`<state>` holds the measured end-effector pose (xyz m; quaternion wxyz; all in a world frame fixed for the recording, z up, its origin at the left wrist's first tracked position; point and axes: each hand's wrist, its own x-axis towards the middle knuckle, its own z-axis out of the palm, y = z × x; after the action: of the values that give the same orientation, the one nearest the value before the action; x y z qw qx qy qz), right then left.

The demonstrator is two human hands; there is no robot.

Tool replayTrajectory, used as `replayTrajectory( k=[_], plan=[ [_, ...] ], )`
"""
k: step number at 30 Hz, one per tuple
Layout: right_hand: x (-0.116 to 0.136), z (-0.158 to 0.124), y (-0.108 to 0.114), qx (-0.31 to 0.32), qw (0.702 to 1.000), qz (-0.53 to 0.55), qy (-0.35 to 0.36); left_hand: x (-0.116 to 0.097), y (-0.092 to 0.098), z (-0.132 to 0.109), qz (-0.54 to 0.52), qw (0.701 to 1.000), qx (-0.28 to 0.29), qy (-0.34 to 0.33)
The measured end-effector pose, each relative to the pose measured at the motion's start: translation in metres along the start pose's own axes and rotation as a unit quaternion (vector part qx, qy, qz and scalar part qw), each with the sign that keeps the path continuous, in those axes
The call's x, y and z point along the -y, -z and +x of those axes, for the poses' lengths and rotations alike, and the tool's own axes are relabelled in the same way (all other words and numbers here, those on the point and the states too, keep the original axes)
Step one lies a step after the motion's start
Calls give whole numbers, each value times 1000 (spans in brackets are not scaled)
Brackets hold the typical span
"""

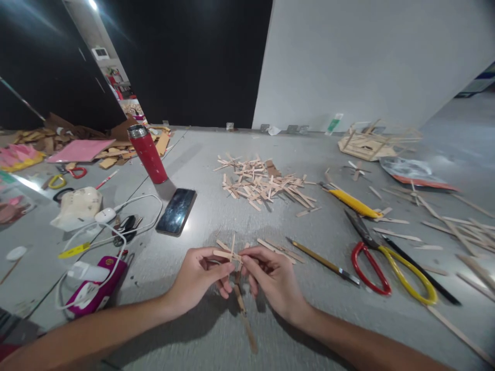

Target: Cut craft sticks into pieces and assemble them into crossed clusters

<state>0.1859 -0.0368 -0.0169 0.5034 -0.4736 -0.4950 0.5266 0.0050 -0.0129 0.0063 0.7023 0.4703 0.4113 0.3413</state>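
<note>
My left hand (199, 275) and my right hand (273, 278) meet at the front middle of the table. Between their fingertips are thin wooden sticks (233, 248) that cross one another. The left thumb and forefinger pinch the sticks from the left, and the right thumb and forefinger from the right. Below the hands, a few narrow wood strips (240, 299) lie in line on the table. Just behind the right hand rests a small group of flat sticks (281, 248). Farther back is a loose heap of short wooden sticks (266, 180).
Right of my hands lie a brush-like tool (323, 262), scissors with red and yellow handles (373, 252) and a yellow cutter (353, 202). To the left are a phone (177, 211), a red bottle (149, 154) and a purple power strip (98, 286). A stick frame (373, 147) stands back right.
</note>
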Motion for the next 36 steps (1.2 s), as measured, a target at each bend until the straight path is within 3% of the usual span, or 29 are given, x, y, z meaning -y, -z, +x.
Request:
replayTrajectory(
  k=[36],
  plan=[
    [-1, 0, 2, 42, 999, 16, -19, 9, 9, 2, 23, 999, 34, -1]
  ],
)
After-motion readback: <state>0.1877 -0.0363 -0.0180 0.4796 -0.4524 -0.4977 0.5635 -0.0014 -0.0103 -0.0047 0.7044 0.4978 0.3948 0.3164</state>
